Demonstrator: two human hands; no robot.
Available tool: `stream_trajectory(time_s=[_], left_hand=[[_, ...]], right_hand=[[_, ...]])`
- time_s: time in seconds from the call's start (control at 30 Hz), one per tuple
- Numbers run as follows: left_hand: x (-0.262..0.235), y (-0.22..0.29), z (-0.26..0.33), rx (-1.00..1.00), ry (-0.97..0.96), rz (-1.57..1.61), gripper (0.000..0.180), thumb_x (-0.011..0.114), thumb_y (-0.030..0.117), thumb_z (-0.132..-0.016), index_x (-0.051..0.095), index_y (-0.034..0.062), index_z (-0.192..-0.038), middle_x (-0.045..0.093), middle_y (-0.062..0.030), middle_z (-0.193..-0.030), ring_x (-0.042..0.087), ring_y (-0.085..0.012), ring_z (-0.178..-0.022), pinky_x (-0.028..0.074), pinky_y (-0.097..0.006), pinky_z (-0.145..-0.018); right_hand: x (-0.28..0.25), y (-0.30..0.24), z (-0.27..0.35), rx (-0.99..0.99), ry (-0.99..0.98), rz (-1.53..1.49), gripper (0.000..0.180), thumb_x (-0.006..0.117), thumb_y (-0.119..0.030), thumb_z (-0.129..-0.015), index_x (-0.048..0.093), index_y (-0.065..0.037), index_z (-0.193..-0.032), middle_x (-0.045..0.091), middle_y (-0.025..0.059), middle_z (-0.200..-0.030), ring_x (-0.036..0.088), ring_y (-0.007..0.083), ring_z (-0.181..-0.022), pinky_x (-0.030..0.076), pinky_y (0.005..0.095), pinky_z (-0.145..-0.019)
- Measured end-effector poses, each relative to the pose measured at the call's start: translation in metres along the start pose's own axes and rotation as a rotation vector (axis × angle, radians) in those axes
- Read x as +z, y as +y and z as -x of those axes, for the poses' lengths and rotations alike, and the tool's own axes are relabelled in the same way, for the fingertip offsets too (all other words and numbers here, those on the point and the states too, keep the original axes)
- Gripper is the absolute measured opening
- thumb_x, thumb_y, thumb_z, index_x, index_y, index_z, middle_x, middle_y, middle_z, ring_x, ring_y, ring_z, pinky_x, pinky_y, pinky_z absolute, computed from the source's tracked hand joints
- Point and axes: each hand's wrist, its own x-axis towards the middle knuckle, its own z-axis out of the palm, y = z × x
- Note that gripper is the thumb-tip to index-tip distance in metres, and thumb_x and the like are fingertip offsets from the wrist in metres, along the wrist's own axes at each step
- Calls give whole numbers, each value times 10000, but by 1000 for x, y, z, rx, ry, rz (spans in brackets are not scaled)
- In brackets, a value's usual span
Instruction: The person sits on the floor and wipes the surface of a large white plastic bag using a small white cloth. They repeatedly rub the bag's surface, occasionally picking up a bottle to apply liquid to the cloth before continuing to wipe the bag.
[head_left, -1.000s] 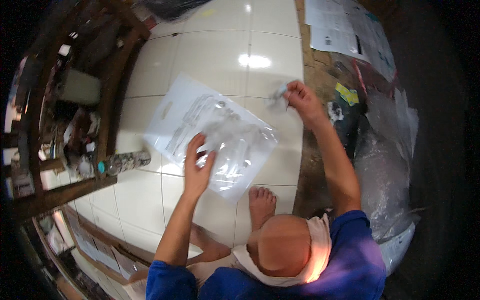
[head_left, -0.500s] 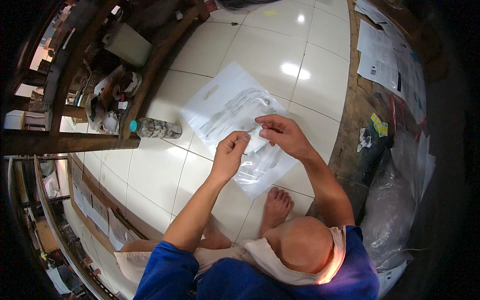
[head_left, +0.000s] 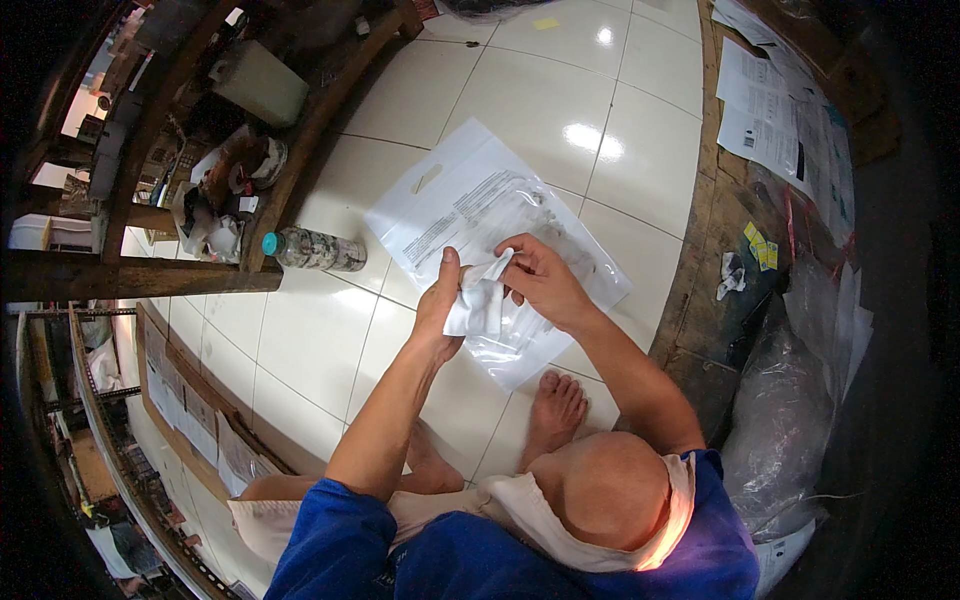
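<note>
A small folded white cloth or wipe (head_left: 474, 312) is between my two hands, above the floor. My left hand (head_left: 436, 305) supports it from the left, with the thumb raised and the other fingers mostly hidden behind the cloth. Closed in a pinch, my right hand (head_left: 545, 283) grips the cloth's upper right corner and lifts it as a flap. Beneath both hands, a translucent plastic bag (head_left: 415, 218) with a cut-out handle and printed lines lies flat on the tiles. Dark smudges show on its right half.
A clear bottle with a teal cap (head_left: 315, 250) lies on the floor at the left, beside a cluttered wooden shelf (head_left: 200, 283). My bare foot (head_left: 557, 412) is close to the bag's near edge. On the right, a wooden board (head_left: 690, 290) bears papers, a crumpled scrap and plastic wrapping.
Both hands have shifted slightly left. The cloth, bunched between my fingertips before, now hangs more spread against my left hand. My left thumb has lifted off it, and the right hand pulls up a corner.
</note>
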Motion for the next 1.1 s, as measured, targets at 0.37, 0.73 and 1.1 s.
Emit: stream_trajectory(time_s=[0.37, 0.73, 1.1], left_hand=[[-19, -4, -3, 194, -231, -538, 354, 499, 342, -1018, 594, 52, -1196, 653, -26, -1057, 610, -123, -951, 469, -288, -874], [-23, -12, -12, 228, -56, -137, 393, 492, 297, -1012, 557, -47, -1191, 624, -152, -1192, 615, -227, -1080, 458, -373, -1007], [-17, -3, 4, 191, -140, -78, 211, 546, 139, -961, 575, 27, -1137, 653, -88, -1102, 654, -159, -966, 534, -292, -879]], right_hand=[[8, 16, 18, -123, 17, 256, 270, 675, -224, -913, 615, 0, -1051, 651, 44, -930, 584, 86, -788, 500, 258, -699], [-5, 31, 15, 2, 264, -599, 116, 590, -170, -958, 620, -66, -998, 615, 16, -997, 605, 135, -904, 522, 358, -800], [6, 28, 21, -337, 211, 344, 479, 639, -170, -938, 489, -59, -1379, 610, 28, -1120, 565, 102, -1011, 482, 266, -809]])
